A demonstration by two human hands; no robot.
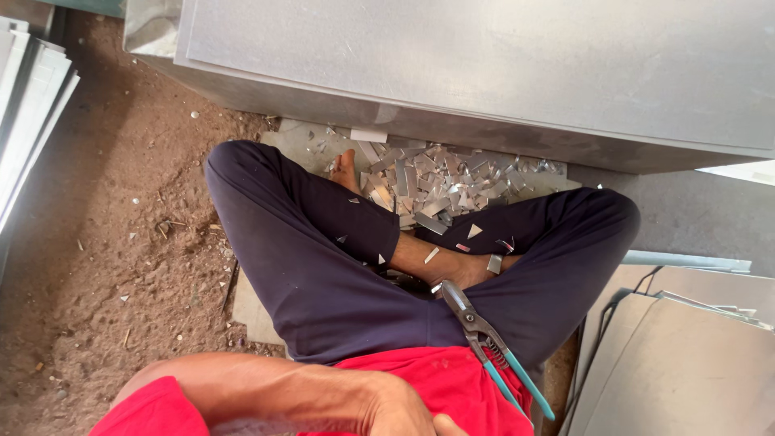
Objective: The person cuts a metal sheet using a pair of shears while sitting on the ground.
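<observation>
Head view: tin snips (483, 337) lie in the seated person's lap, jaws pointing far-left, teal handles trailing near-right. Left hand (400, 408) is cut off at the near edge, grip unclear; the right hand is unseen. Metal offcuts (436, 184) lie beyond the feet.

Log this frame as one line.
left hand: at lap, bottom edge, empty | right hand: out of view | tin snips: resting on lap | metal offcuts: piled by feet

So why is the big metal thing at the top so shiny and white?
Head view: daylight glares off the flat metal sheet, washing it pale; the metal scraps sparkle too; the dirt floor and snips look sharp; the left hand is cut off at the bottom edge.
</observation>
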